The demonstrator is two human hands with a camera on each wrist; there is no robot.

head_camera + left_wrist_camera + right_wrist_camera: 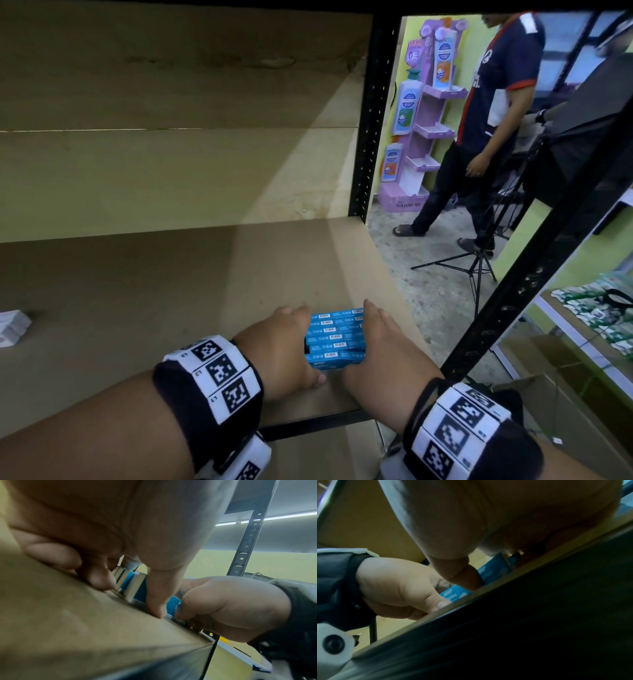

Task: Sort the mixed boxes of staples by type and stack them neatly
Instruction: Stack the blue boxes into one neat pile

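Our left hand (284, 346) and right hand (380, 346) clasp a row of blue staple boxes (334, 337) between them near the shelf board's (171, 291) front right corner. From the left wrist, curled fingers (102, 580) press the box ends. From the right wrist, our thumb (464, 577) touches the nearest box's face.

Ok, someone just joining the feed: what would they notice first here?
First, the row of blue staple boxes near the front right corner of the brown shelf board, squeezed between the left hand and the right hand, both wearing black-and-white marker wristbands. Next, a bystander standing on the floor beyond the rack, beside a purple display stand of bottles. A small white stack of boxes sits at the shelf's far left edge.
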